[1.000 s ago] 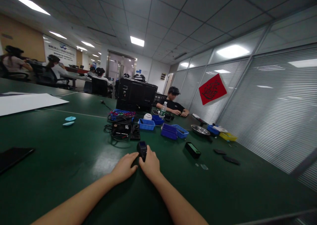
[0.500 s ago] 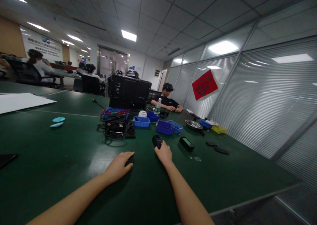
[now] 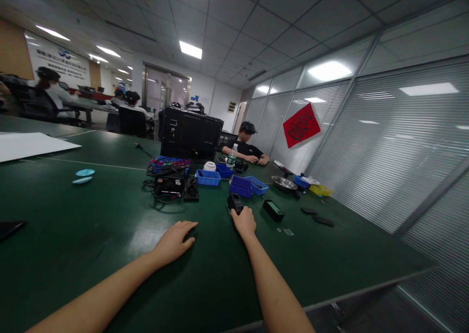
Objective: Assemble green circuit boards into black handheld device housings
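My right hand (image 3: 245, 221) is closed around the near end of a small black box-shaped device (image 3: 235, 202) with a dark panel on its upper face. I cannot tell what kind of device it is. My left hand (image 3: 175, 240) rests palm down on the green table (image 3: 110, 240), thumb apart from the fingers, holding nothing. Right of my right hand lies a black open case (image 3: 273, 210) with a green inside. A small ring (image 3: 279, 230) and a clear square piece (image 3: 288, 232) lie in front of that case.
Beyond my hands stand a black soldering-station-like unit (image 3: 168, 188) with cables, blue trays (image 3: 208, 177), a bottle (image 3: 232, 156) and a large black monitor (image 3: 191, 133). A metal bowl (image 3: 284, 183) and dark flat pieces (image 3: 323, 220) lie rightward. A person (image 3: 247, 145) sits across the table.
My right hand and the black device have shifted slightly, and the device's upper face shows more. The left hand keeps its place on the table. The whole view has moved a little.
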The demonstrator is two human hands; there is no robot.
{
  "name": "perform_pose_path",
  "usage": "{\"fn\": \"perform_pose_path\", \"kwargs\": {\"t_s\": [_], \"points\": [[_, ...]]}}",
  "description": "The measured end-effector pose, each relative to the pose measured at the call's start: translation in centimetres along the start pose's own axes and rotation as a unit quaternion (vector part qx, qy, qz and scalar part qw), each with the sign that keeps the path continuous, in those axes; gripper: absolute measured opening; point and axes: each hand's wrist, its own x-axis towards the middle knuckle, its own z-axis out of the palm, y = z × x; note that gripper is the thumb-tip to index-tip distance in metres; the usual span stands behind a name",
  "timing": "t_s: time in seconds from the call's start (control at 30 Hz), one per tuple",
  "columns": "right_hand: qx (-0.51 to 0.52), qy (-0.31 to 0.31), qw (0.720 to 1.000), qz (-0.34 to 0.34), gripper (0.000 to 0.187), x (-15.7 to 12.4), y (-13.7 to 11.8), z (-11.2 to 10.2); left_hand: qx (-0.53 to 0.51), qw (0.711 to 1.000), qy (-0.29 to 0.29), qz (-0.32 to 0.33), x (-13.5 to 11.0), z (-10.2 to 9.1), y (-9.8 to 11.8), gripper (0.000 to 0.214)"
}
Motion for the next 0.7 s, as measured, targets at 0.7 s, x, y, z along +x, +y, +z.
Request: {"fn": "perform_pose_path", "kwargs": {"t_s": [0.7], "points": [[0.195, -0.150, 0.963, -0.109, 0.034, -2.4, -1.8, 0.9, -0.005, 1.000, 0.004, 0.002, 0.0, 0.0, 0.0, 0.042]]}}
